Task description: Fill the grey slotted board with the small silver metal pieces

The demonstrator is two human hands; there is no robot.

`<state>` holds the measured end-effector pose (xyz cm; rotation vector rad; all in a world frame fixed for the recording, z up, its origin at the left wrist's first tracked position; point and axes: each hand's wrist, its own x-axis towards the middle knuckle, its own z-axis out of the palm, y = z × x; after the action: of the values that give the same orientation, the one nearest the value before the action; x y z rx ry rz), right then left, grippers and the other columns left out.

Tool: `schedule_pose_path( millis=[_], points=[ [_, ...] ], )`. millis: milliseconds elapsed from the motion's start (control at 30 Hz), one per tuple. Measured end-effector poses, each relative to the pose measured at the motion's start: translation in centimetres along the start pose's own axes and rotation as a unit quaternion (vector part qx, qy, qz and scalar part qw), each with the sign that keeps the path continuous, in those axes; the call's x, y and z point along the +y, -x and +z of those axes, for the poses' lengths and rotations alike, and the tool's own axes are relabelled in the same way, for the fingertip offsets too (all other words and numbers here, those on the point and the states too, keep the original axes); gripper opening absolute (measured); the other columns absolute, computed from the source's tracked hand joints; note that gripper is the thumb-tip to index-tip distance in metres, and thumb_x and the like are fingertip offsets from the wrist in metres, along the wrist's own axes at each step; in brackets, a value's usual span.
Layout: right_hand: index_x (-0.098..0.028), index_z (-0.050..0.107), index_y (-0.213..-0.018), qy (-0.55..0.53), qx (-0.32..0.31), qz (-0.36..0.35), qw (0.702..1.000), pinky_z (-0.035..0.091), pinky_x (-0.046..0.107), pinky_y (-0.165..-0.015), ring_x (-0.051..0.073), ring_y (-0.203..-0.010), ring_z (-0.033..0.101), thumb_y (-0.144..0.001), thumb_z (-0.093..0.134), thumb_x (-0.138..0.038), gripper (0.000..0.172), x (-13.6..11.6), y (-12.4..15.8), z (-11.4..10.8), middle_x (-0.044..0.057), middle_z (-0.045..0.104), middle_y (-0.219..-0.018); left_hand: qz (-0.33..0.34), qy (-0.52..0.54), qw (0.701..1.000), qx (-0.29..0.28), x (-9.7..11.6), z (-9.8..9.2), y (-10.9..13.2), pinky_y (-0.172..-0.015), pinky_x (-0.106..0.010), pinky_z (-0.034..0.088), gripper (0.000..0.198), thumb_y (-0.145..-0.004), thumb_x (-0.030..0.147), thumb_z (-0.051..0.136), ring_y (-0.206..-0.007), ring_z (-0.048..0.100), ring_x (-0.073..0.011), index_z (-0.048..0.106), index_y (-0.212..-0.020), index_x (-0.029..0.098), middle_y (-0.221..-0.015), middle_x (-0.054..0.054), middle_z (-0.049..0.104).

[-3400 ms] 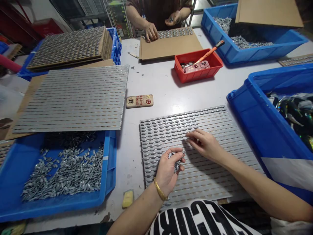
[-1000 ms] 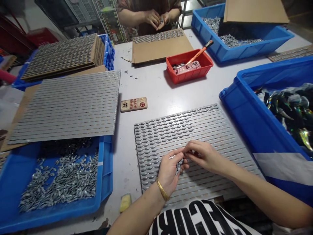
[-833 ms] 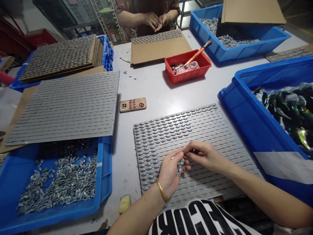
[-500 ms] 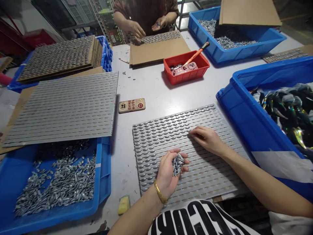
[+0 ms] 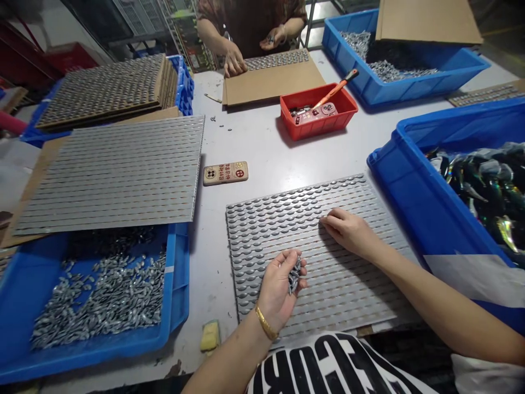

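My left hand (image 5: 275, 290) is cupped palm up over the lower left part of a grey ridged board (image 5: 340, 290), its fingers curled round a small heap of grey spindle-shaped pieces (image 5: 293, 276). Thumb and fingertips pinched together, my right hand (image 5: 349, 231) touches the board near the right end of a filled row. Whatever lies between those fingertips is hidden. Rows of the same pieces (image 5: 270, 214) lie in the board's upper part and down its left side; bare slotted strips show at the right and below.
A blue bin (image 5: 176, 284) of loose grey pieces stands at left, partly under another ridged board (image 5: 118, 175). Nearby are a phone (image 5: 225, 173), a yellow sponge (image 5: 210, 335) and a red tray (image 5: 320, 128). At right stands a deep blue bin (image 5: 394, 180). Across the table a co-worker's hand (image 5: 234, 60) touches another board.
My left hand has curled its fingers in more round the pieces and shifted slightly left. The right hand stays pinched at nearly the same spot. The co-worker's hand has lowered onto their board.
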<state>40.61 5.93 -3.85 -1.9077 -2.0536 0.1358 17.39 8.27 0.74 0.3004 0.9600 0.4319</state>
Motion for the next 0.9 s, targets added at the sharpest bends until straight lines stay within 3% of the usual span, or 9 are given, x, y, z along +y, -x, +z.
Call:
schedule_pose_path(
  millis=[133, 233, 267, 333, 467, 600, 733, 900],
  points=[
    [-0.020, 0.065, -0.098, 0.009, 0.006, 0.010, 1.000, 0.044, 0.026, -0.066, 0.017, -0.078, 0.059, -0.092, 0.045, -0.020, 0.021, -0.8, 0.0, -0.5, 0.007, 0.062, -0.089, 0.014, 0.017, 1.000, -0.005, 0.0, -0.7, 0.5, -0.048, -0.015, 0.037, 0.026, -0.078, 0.035, 0.069, -0.065, 0.051, -0.0065, 0.057, -0.092, 0.017, -0.081, -0.001, 0.055],
    [-0.019, 0.061, -0.109, -0.070, 0.043, 0.013, 0.997, 0.047, 0.027, -0.067, 0.018, -0.081, 0.059, -0.092, 0.050, -0.024, 0.021, -3.7, 0.1, -1.6, 0.008, 0.062, -0.095, 0.032, 0.021, 0.999, -0.011, 0.0, -1.2, 0.9, -0.047, -0.015, 0.036, 0.025, -0.079, 0.036, 0.068, -0.065, 0.050, -0.0064, 0.054, -0.087, 0.017, -0.080, -0.001, 0.054],
    [-0.020, 0.060, -0.111, -0.132, 0.037, 0.002, 0.991, 0.047, 0.027, -0.065, 0.016, -0.078, 0.058, -0.091, 0.051, -0.025, 0.022, -5.1, 0.1, -2.0, 0.008, 0.061, -0.095, 0.039, 0.022, 0.999, -0.011, 0.0, -1.3, 1.0, -0.046, -0.015, 0.035, 0.024, -0.079, 0.036, 0.068, -0.064, 0.049, -0.0064, 0.053, -0.085, 0.017, -0.079, 0.000, 0.054],
    [-0.020, 0.059, -0.112, -0.268, -0.031, -0.034, 0.962, 0.047, 0.024, -0.059, 0.013, -0.072, 0.057, -0.091, 0.052, -0.025, 0.022, -8.1, 0.1, -2.7, 0.006, 0.061, -0.094, 0.053, 0.025, 0.998, -0.004, 0.0, -1.5, 1.3, -0.046, -0.015, 0.033, 0.024, -0.080, 0.036, 0.067, -0.063, 0.048, -0.0061, 0.052, -0.084, 0.018, -0.077, 0.001, 0.053],
    [-0.019, 0.059, -0.108, -0.324, -0.063, -0.099, 0.939, 0.049, 0.026, -0.067, 0.015, -0.080, 0.057, -0.092, 0.050, -0.018, 0.019, -12.2, -0.1, -2.7, 0.006, 0.059, -0.093, 0.081, 0.028, 0.996, 0.018, -0.1, -1.8, 1.9, -0.045, -0.015, 0.031, 0.022, -0.081, 0.036, 0.065, -0.061, 0.044, -0.0058, 0.053, -0.083, 0.018, -0.073, 0.003, 0.049],
    [-0.019, 0.058, -0.095, -0.315, -0.096, -0.085, 0.940, 0.047, 0.025, -0.063, 0.013, -0.075, 0.056, -0.092, 0.048, -0.015, 0.011, -13.0, -0.4, -1.7, 0.005, 0.057, -0.088, 0.085, 0.031, 0.995, 0.042, -0.3, -2.4, 2.3, -0.045, -0.016, 0.032, 0.021, -0.081, 0.036, 0.065, -0.065, 0.046, -0.0076, 0.056, -0.085, 0.018, -0.078, 0.001, 0.053],
    [-0.019, 0.058, -0.099, -0.297, -0.120, -0.071, 0.945, 0.046, 0.025, -0.060, 0.013, -0.071, 0.055, -0.093, 0.046, -0.015, 0.014, -13.0, -0.6, -1.3, 0.005, 0.057, -0.086, 0.082, 0.045, 0.995, 0.038, 0.0, -3.3, 2.7, -0.047, -0.017, 0.034, 0.019, -0.080, 0.035, 0.064, -0.072, 0.048, -0.0095, 0.061, -0.089, 0.018, -0.086, -0.001, 0.055],
    [-0.021, 0.061, -0.102, -0.324, -0.127, -0.089, 0.933, 0.050, 0.026, -0.066, 0.014, -0.078, 0.059, -0.093, 0.046, -0.016, 0.018, -13.3, -0.9, -1.0, 0.006, 0.061, -0.092, 0.061, 0.053, 0.995, 0.063, 1.0, -4.4, 3.2, -0.050, -0.020, 0.039, 0.016, -0.079, 0.025, 0.062, -0.067, 0.051, -0.0097, 0.063, -0.093, 0.017, -0.080, -0.002, 0.057]
  ],
)
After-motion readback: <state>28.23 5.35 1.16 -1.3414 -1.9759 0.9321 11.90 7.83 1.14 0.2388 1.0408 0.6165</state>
